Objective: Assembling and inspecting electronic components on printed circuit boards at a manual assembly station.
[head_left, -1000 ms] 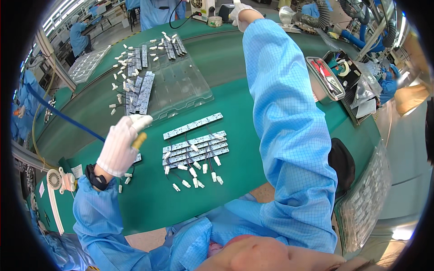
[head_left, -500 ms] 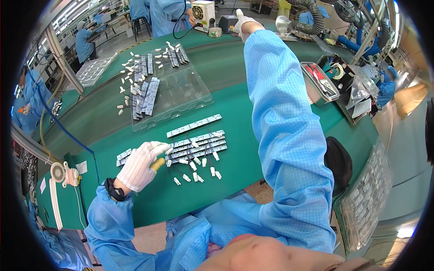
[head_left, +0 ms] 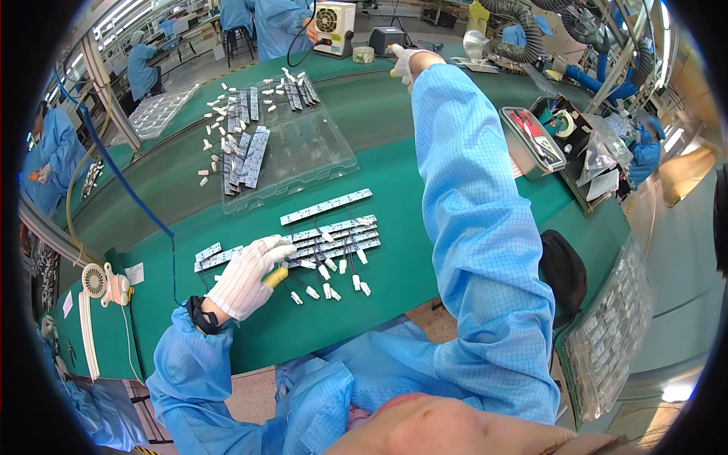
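My left hand (head_left: pixel 249 279), in a white striped glove with a yellow cover on the thumb, lies over the left ends of a row of circuit board strips (head_left: pixel 337 233). Its fingers are stretched out and the thumb stands apart; what lies under the palm is hidden. From beneath it, another strip (head_left: pixel 216 259) sticks out to the left. White connectors (head_left: pixel 324 271) on dark wires hang off the row's near side. One separate strip (head_left: pixel 326 207) lies just beyond the row. My right hand (head_left: pixel 413 64), gloved too, reaches far forward near a dark box, fingers apart, with nothing visible in it.
A clear plastic tray (head_left: pixel 303 171) holds more wired strips behind the row. The dark box (head_left: pixel 387 39) and a boxy fan (head_left: pixel 334 29) stand at the far edge. Right of my arm sits a tool tin (head_left: pixel 533 140). A small fan (head_left: pixel 105 284) is at left; co-workers sit beyond.
My right hand has turned and its fingers now point left, lower than before. My left hand has shifted slightly right, and more of the strip beside it shows.
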A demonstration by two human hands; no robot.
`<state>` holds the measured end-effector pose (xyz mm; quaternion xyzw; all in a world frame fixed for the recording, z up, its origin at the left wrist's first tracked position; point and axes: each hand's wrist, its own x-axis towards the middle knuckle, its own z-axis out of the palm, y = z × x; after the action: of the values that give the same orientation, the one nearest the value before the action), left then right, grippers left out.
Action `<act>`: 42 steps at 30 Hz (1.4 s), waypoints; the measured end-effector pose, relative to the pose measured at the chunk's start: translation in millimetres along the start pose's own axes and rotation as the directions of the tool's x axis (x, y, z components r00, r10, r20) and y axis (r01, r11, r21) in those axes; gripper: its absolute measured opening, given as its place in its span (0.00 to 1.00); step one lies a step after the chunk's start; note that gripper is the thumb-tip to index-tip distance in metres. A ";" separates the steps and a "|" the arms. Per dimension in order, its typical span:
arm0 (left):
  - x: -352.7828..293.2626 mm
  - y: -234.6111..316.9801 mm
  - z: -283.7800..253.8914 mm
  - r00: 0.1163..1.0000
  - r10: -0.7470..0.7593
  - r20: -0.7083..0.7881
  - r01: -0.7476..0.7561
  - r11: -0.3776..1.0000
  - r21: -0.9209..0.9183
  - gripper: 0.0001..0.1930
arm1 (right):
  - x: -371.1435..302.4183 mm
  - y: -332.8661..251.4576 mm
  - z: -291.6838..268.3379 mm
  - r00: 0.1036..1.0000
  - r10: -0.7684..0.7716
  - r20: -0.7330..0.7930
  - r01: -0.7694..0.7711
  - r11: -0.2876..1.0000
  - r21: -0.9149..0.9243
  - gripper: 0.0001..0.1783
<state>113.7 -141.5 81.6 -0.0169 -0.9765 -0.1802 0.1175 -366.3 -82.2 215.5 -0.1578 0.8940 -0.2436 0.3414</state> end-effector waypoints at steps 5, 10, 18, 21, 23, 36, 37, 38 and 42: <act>-2.0 -0.2 -0.5 1.000 -0.025 0.004 0.025 1.000 -0.009 0.21 | -43.4 3.3 41.4 0.980 -0.196 -0.020 0.095 0.558 -0.825 0.24; 19.4 -10.1 16.8 0.999 -0.014 -0.050 0.010 0.997 -0.080 0.22 | 18.5 56.4 94.4 0.902 0.159 0.401 0.107 0.818 -0.566 0.21; 29.8 -35.1 69.4 0.966 -0.058 -0.251 -0.034 0.937 -0.347 0.15 | -15.7 71.5 141.1 0.989 0.066 0.129 -0.019 0.942 -0.335 0.07; 36.2 -36.2 74.2 0.976 0.030 -0.214 -0.079 0.971 -0.225 0.14 | -10.8 80.6 133.4 0.990 0.098 0.105 -0.083 0.986 -0.145 0.09; 42.5 -36.2 76.1 0.974 0.050 -0.220 -0.107 0.961 -0.256 0.14 | 15.7 93.7 128.5 0.992 0.097 0.084 -0.072 0.962 -0.263 0.11; 34.5 -45.6 76.4 0.983 0.026 -0.182 -0.072 0.965 -0.253 0.19 | -21.3 87.1 144.2 0.999 -0.006 -0.046 -0.007 0.964 -0.266 0.22; 33.9 -45.1 76.1 0.983 0.018 -0.181 -0.069 0.959 -0.276 0.19 | -22.4 86.3 144.6 0.999 -0.020 -0.038 0.008 0.957 -0.291 0.23; 33.4 -45.2 75.7 0.983 0.010 -0.181 -0.065 0.952 -0.299 0.19 | -23.2 85.1 144.9 0.999 -0.022 -0.035 0.011 0.956 -0.292 0.23; 31.6 -49.0 76.7 0.983 0.006 -0.185 -0.065 0.947 -0.314 0.18 | -19.9 84.1 144.9 0.999 -0.003 -0.040 -0.011 0.936 -0.352 0.23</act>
<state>62.1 -160.3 2.5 -0.0366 -0.9193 -0.3340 0.2049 -262.2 -50.8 86.4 -0.2096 0.9301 -0.0818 0.2904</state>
